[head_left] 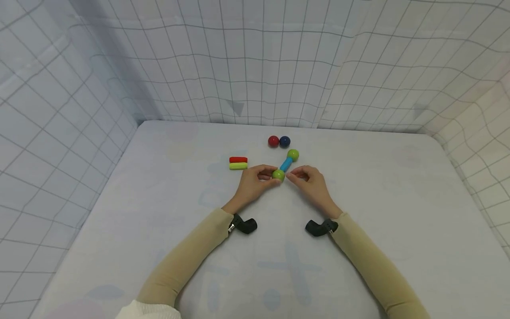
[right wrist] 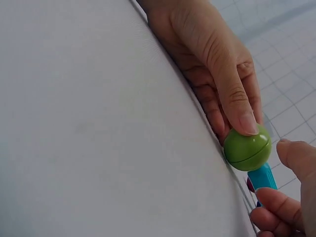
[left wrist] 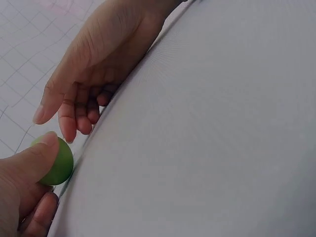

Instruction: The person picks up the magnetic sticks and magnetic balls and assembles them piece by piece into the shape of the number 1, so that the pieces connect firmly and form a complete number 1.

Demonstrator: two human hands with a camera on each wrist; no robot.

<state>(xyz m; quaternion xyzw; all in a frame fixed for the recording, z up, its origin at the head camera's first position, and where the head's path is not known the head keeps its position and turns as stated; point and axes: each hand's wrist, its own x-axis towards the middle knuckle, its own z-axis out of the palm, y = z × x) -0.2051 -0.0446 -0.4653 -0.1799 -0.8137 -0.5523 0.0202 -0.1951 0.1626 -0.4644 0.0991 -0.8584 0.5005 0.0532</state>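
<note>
My left hand [head_left: 255,182] pinches a shiny green ball [head_left: 278,175] between thumb and fingers, low over the white table. A blue rod [head_left: 286,164] runs from that ball to a second green ball [head_left: 293,154] farther back. In the right wrist view, the held ball [right wrist: 248,148] shows a seam, and the blue rod [right wrist: 261,177] is partly hidden behind it. Beside the held ball is my right hand [head_left: 312,185], its thumb and fingers loosely bent and apart. The left wrist view shows a gap between the right hand [left wrist: 106,54] and the ball [left wrist: 60,163].
Behind the hands, a red ball [head_left: 273,141] and a dark blue ball [head_left: 284,141] sit side by side. Left of them lie a red rod [head_left: 238,159] and a yellow-green rod [head_left: 238,166]. White grid-patterned curtains [head_left: 247,66] surround the table [head_left: 179,155].
</note>
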